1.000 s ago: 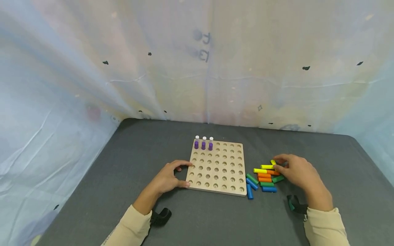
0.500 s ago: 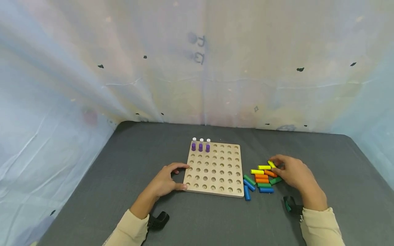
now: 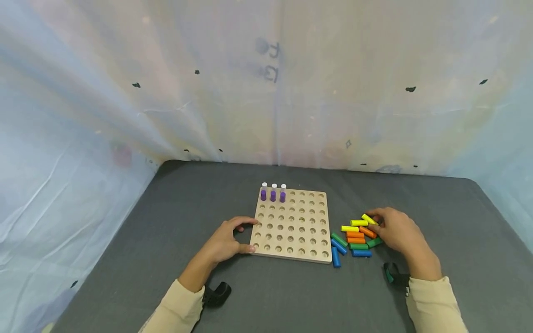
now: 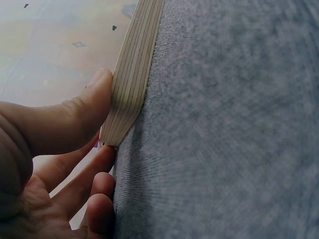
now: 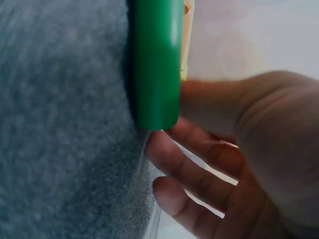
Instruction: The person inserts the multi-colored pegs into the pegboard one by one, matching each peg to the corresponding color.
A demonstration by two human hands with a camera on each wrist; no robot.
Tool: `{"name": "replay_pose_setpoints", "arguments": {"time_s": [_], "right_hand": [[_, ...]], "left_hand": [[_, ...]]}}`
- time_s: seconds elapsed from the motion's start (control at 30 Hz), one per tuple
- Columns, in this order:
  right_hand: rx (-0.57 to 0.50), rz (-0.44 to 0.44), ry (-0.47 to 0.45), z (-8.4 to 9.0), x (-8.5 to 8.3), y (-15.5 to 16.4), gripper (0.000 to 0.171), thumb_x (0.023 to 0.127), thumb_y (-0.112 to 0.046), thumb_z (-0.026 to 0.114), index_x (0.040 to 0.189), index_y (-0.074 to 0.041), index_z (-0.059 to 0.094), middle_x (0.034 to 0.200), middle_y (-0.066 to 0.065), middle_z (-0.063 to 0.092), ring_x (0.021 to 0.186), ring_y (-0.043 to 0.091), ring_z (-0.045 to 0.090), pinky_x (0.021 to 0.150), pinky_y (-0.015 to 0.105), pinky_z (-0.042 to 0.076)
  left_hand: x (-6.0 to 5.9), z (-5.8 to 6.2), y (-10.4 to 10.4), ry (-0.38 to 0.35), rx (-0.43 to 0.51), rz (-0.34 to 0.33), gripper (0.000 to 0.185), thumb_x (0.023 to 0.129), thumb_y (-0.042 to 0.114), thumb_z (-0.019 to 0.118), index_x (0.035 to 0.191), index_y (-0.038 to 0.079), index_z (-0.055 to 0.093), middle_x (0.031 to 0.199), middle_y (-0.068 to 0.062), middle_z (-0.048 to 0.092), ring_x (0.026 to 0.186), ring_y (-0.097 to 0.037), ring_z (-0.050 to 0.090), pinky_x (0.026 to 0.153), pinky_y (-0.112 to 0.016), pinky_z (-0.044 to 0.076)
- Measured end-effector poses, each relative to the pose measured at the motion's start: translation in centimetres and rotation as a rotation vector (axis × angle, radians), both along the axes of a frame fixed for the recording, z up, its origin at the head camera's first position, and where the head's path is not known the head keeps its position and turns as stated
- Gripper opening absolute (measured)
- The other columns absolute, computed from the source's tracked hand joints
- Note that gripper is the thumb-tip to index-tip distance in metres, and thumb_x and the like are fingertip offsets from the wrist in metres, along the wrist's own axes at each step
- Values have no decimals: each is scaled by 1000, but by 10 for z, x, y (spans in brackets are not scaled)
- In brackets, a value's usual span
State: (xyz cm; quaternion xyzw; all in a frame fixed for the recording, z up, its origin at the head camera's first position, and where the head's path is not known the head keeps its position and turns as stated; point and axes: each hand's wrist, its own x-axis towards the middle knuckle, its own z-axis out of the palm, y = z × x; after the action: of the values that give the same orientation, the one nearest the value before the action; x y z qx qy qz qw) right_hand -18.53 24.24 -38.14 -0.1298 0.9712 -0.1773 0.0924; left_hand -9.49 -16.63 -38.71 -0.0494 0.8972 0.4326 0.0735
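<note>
A square wooden pegboard (image 3: 291, 225) with rows of round holes lies on the dark cloth; three purple pegs with white tops (image 3: 273, 193) stand in its far-left holes. My left hand (image 3: 225, 239) grips its near-left corner, thumb and index finger against the edges; the left wrist view shows the thumb on the layered wooden side (image 4: 132, 69). To the right of the board, my right hand (image 3: 397, 229) pinches a tilted yellow peg (image 3: 368, 218) between thumb and index finger. In the right wrist view a green peg (image 5: 157, 64) lies in front of the thumb and hides the pinch.
Loose pegs lie between board and right hand: yellow (image 3: 349, 228), orange (image 3: 355, 234), green (image 3: 358, 246) and blue (image 3: 361, 253). One blue peg (image 3: 336, 257) lies against the board's right edge. A pale curtain (image 3: 312, 92) hangs behind the dark table (image 3: 291, 296).
The yellow peg at my right fingers has turned and shows more of its length. A nearby orange peg has swung to a slant. My left hand keeps its place on the board.
</note>
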Motion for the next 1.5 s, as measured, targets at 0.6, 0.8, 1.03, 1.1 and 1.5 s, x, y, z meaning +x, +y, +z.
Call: {"name": "replay_pose_setpoints", "arguments": {"time_s": [0.6, 0.8, 1.03, 1.1, 1.5], "right_hand": [[-32, -25, 138, 0, 3, 3, 28, 89, -18, 74, 113, -3, 71, 105, 21, 61, 91, 35, 57, 74, 50, 46], [-87, -51, 195, 0, 1, -1, 25, 89, -17, 75, 109, -5, 69, 94, 13, 62, 83, 28, 56, 70, 44, 45], [-94, -68, 205, -1, 1, -5, 27, 90, -19, 73, 112, -5, 68, 100, 16, 67, 86, 29, 58, 72, 48, 47], [-91, -72, 201, -1, 2, -5, 28, 91, -20, 73, 113, -5, 68, 100, 16, 67, 85, 29, 58, 71, 47, 47], [-128, -55, 232, 11, 7, -21, 33, 95, -26, 68, 120, -5, 66, 105, 15, 68, 93, 31, 62, 78, 52, 50]], "left_hand": [[2, 0, 1, 6, 11, -12, 61, 71, 13, 90, 122, 36, 67, 127, -4, 58, 114, -24, 48, 88, -43, 43], [3, 0, 1, -9, 6, -3, 62, 71, 12, 90, 123, 36, 66, 127, -8, 55, 111, -24, 48, 83, -38, 42], [3, 0, 1, -4, -2, -9, 62, 71, 13, 89, 124, 36, 66, 128, -7, 56, 117, -26, 48, 90, -47, 43], [3, 0, 2, -7, -5, -11, 61, 72, 13, 89, 124, 36, 66, 128, -6, 55, 116, -25, 48, 90, -46, 43], [2, 0, 1, 5, -40, -8, 62, 71, 15, 90, 123, 38, 66, 122, -7, 56, 107, -22, 49, 81, -38, 42]]}}
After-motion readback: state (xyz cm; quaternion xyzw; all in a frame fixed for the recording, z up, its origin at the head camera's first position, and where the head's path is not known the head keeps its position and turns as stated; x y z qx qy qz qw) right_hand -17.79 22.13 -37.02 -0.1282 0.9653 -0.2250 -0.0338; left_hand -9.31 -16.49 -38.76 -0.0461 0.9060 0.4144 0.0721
